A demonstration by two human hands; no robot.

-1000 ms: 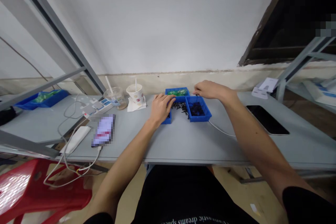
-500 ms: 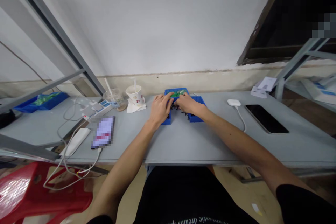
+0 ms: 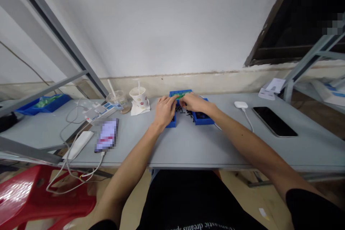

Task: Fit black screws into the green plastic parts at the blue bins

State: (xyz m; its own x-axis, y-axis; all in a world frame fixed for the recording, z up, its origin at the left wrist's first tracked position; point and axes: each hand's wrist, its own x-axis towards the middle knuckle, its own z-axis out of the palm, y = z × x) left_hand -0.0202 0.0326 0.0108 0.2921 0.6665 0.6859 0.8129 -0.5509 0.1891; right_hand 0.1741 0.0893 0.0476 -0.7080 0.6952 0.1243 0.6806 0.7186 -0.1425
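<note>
My left hand point(image 3: 165, 110) is bent over the left blue tray point(image 3: 171, 123), covering most of it. Its index finger and thumb are drawn together beside the green pieces point(image 3: 183, 95) in the back blue tray point(image 3: 181, 91). Facing it, my right hand point(image 3: 194, 101) has curled fingers pinched at the front of those green pieces. Whatever either hand grips is too small or hidden to make out. Small black pieces point(image 3: 185, 110) lie scattered on the table between the trays. More dark pieces sit in the right blue tray point(image 3: 204, 119), partly under my right wrist.
To the left stand a paper cup point(image 3: 139, 97), a clear plastic cup point(image 3: 121, 103), a power strip point(image 3: 104, 112) and a phone point(image 3: 107, 134) on a cable. On the right lie a white charging case point(image 3: 240, 105) and a dark phone point(image 3: 275, 121). A red stool point(image 3: 24, 194) stands below.
My right hand has shifted slightly up and turned, uncovering more of the right tray and the black pieces between the trays. My left hand stays almost in place.
</note>
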